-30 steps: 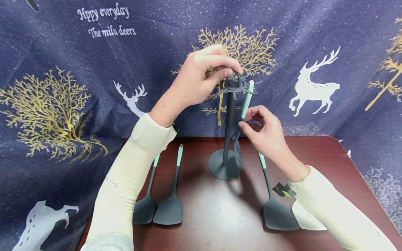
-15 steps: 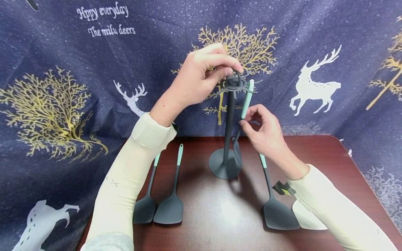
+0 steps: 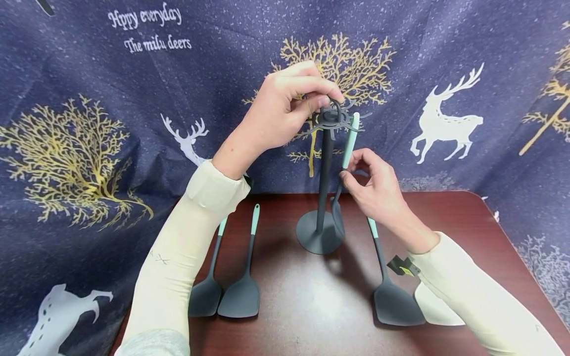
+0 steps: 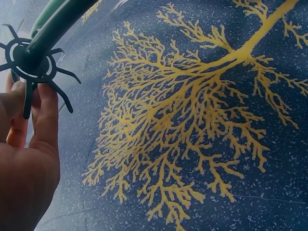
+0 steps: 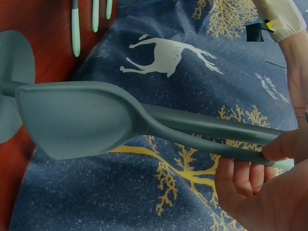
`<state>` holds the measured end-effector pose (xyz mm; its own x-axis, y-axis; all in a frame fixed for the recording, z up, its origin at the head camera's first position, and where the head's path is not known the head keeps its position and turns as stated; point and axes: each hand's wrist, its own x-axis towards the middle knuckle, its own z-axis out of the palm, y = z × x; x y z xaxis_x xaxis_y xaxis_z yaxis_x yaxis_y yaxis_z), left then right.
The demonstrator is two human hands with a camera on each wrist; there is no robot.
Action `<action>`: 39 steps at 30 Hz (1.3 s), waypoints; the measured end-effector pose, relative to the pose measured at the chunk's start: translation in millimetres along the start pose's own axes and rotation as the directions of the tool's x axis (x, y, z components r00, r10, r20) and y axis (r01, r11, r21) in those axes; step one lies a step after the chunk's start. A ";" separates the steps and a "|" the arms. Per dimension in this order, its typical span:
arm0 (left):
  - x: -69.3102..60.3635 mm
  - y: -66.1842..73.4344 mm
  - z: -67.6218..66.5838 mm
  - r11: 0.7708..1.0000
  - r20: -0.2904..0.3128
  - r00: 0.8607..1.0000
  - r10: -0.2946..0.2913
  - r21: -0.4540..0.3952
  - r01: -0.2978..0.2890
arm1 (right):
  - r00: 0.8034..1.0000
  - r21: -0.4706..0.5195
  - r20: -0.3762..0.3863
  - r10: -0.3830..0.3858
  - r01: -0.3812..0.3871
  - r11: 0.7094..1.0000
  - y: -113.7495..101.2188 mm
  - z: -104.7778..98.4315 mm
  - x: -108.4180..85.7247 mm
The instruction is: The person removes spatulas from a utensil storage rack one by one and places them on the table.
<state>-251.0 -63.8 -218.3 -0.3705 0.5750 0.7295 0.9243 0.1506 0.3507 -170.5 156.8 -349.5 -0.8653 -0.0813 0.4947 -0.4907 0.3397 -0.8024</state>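
Note:
A dark grey utensil stand point(image 3: 324, 183) with a round base and a ring of hooks stands upright on the table. My left hand point(image 3: 285, 106) pinches the loop on its top; the left wrist view shows the hook ring point(image 4: 32, 60) from below, close to the fingers. On the stand's right side hangs a spatula point(image 3: 350, 141) with a mint handle and grey blade point(image 5: 82, 120). My right hand point(image 3: 378, 188) pinches it between thumb and fingers where handle meets shaft. The handle's top end is at hook height; I cannot tell whether its hole is over a hook.
Two grey spatulas, one nearer the middle point(image 3: 242, 299) and one partly behind my left sleeve point(image 3: 206, 296), lie on the left. Another grey spatula point(image 3: 396, 304) and a whitish flat piece point(image 3: 436, 306), partly covered by my sleeve, lie right. A patterned cloth point(image 3: 222, 64) hangs behind the table point(image 3: 289, 329).

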 end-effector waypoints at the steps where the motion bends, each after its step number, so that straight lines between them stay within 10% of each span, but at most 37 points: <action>1: -0.1 0.2 0.0 1.000 0.000 1.000 -0.003 0.000 0.003 | 1.000 -0.004 -0.001 -0.005 0.005 1.000 0.0 0.0 0.0; 39: -0.1 1.4 -0.3 1.000 0.004 1.000 -0.023 -0.001 0.023 | 1.000 -0.066 -0.014 -0.022 0.021 0.998 -2.1 -6.0 0.0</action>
<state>-249.8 -64.0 -217.7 -0.3913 0.5749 0.7186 0.9154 0.1631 0.3679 -168.9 161.7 -345.8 -0.8529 -0.0755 0.5166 -0.5006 0.3990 -0.7682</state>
